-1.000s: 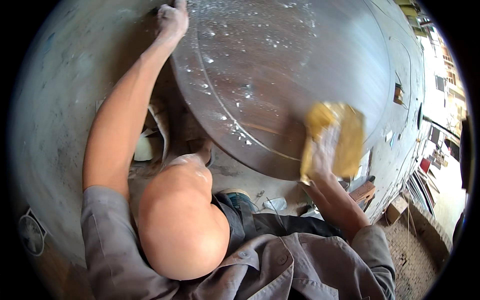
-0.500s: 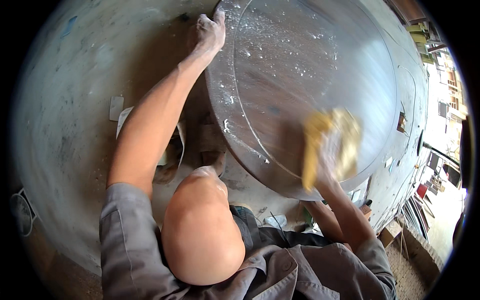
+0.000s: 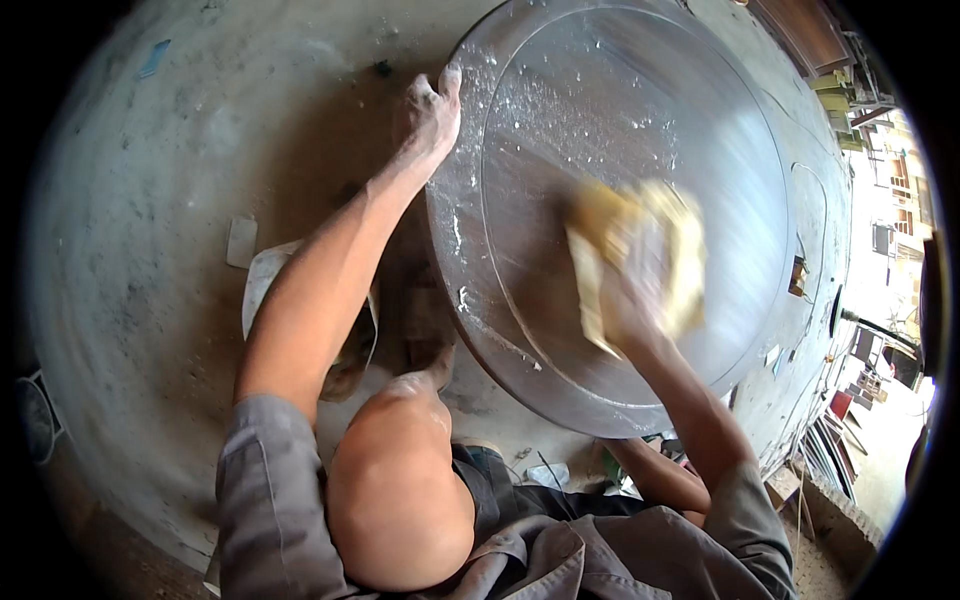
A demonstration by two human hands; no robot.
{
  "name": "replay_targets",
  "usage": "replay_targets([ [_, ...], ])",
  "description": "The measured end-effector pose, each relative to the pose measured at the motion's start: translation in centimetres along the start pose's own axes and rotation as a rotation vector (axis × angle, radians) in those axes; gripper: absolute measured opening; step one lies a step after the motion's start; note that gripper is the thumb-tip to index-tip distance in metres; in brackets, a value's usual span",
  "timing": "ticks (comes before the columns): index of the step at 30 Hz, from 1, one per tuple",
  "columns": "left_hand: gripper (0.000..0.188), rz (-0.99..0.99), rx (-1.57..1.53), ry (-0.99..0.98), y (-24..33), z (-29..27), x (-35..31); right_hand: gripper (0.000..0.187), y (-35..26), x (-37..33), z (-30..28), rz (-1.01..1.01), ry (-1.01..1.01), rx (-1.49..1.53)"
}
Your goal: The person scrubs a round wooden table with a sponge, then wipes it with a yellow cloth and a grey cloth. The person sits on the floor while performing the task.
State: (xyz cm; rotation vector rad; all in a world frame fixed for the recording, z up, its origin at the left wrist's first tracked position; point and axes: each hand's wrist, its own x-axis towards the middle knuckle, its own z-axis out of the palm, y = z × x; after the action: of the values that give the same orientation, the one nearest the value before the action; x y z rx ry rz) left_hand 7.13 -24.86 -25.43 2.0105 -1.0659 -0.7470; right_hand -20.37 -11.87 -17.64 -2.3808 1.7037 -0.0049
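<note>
A large round dark tabletop, dotted with white powder and flecks, fills the upper middle of the head view. A ring line runs inside its rim. My left hand, whitened with dust, grips its left edge; the fingers beneath the edge are hidden. My right hand presses a yellow cloth onto the lower right part of the surface. Motion blurs both cloth and hand, so the single fingers do not show clearly. Powder lies thickest along the left rim, near my left hand.
My bare knee stands close below the tabletop. A pale container sits under my left forearm on the grey floor. A bucket is at the far left. Boards and stacked pieces line the right side.
My right hand has swept the yellow cloth up and to the left across the tabletop. My left hand stays on the edge. The whole view has shifted slightly.
</note>
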Motion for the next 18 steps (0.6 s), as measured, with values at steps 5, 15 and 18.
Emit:
replay_targets([
  [5,0.072,-0.006,-0.168,-0.07,-1.3,-0.3,0.8,0.068,-8.7,12.6,2.2,-0.351,0.13,0.019],
  [15,0.093,-0.008,-0.206,-0.184,-0.8,-1.3,0.3,0.056,2.2,7.5,2.0,-0.015,0.198,-0.073],
  [18,0.071,0.116,-0.296,0.043,-0.3,0.8,0.2,0.072,-4.2,19.0,3.6,-0.314,0.354,0.011],
])
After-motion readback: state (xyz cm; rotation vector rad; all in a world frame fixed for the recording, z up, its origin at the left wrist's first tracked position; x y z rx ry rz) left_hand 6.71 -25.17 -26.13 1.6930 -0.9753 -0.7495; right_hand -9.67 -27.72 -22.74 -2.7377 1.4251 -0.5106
